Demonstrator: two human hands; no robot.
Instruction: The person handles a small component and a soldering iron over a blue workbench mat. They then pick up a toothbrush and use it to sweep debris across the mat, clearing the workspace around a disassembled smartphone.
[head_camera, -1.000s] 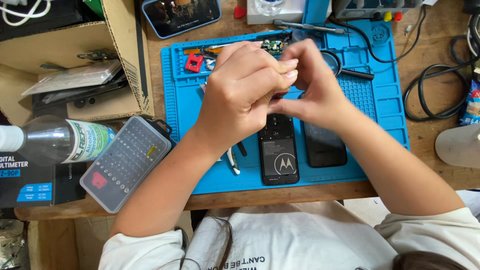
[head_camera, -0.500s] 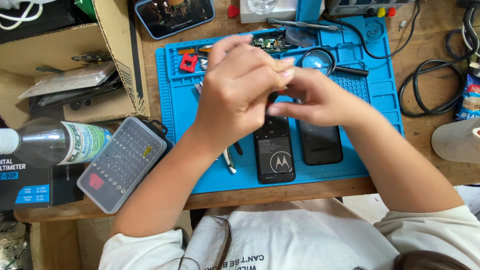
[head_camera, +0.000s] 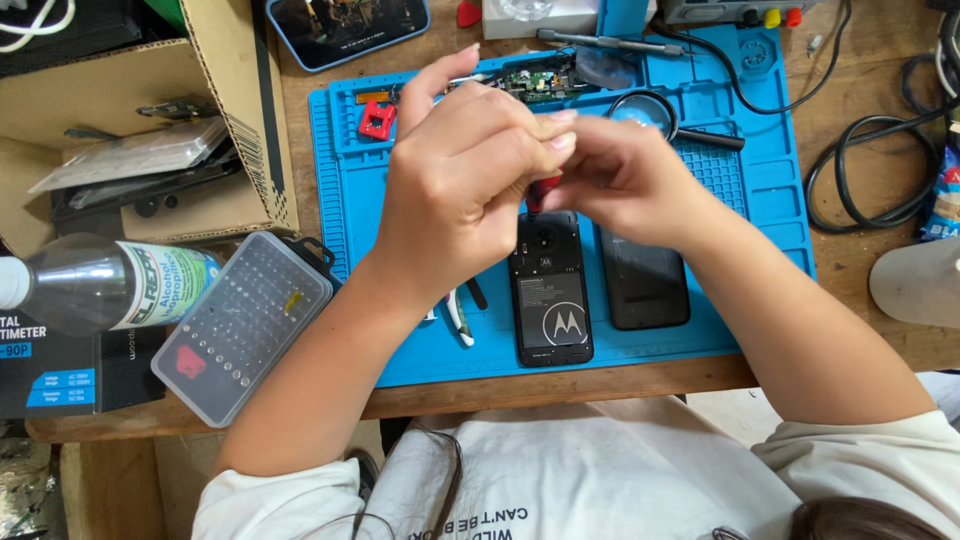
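Our left hand (head_camera: 470, 190) & right hand (head_camera: 625, 180) meet above the phone (head_camera: 549, 290), both pinching 1 small red tool (head_camera: 541, 188) over the blue mat (head_camera: 760, 180).

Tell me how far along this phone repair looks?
Partway, it seems. Done: the phone lies opened on the blue mat, its dark back cover set beside it, and a circuit board sits at the mat's top. In hand: the left hand and right hand meet around something small and red. Left: reassembly, probably.
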